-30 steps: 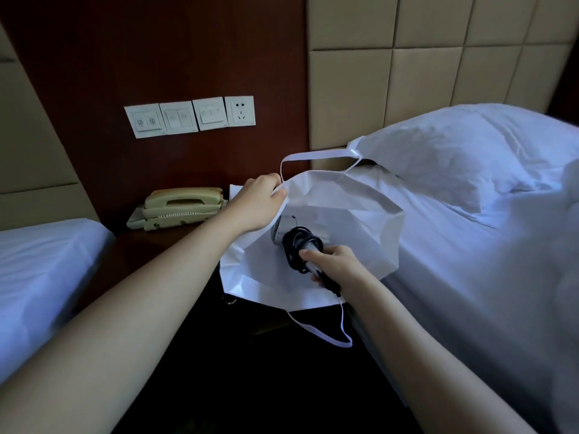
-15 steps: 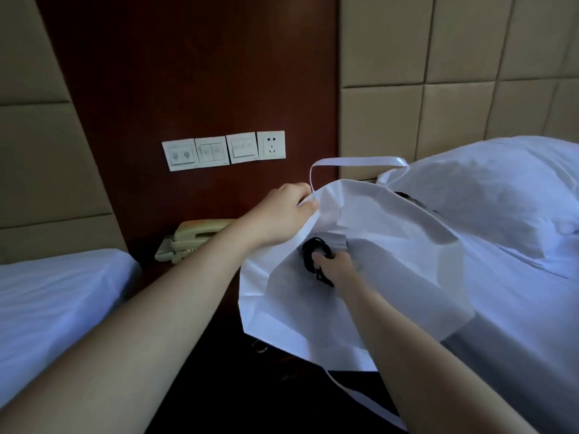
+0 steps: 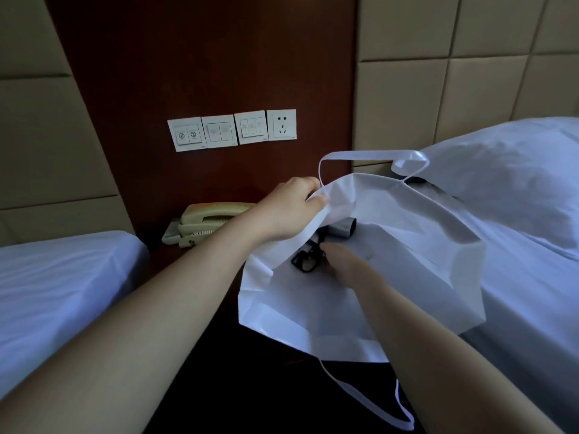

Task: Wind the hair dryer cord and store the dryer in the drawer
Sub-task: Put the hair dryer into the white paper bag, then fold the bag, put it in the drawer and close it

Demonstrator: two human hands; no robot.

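Observation:
A white bag (image 3: 407, 277) hangs open between the two beds. My left hand (image 3: 288, 211) pinches its near rim and holds the mouth up. Inside lies the hair dryer, of which a grey barrel end (image 3: 344, 228) and a loop of black wound cord (image 3: 305, 261) show. My right hand (image 3: 347, 261) reaches into the bag, with blurred fingertips at the cord. Whether those fingers grip the dryer or the cord is not visible. The dryer's handle is hidden, and no drawer is in view.
A beige telephone (image 3: 206, 222) sits on the dark nightstand (image 3: 175, 261) behind the bag. Wall switches and a socket (image 3: 281, 124) are above it. One white bed (image 3: 56, 292) lies to the left, and another with a pillow (image 3: 507, 183) to the right.
My right hand has pushed the dryer deeper into the bag; the grey barrel now shows beyond the cord. My left hand keeps hold of the rim. The view has shifted.

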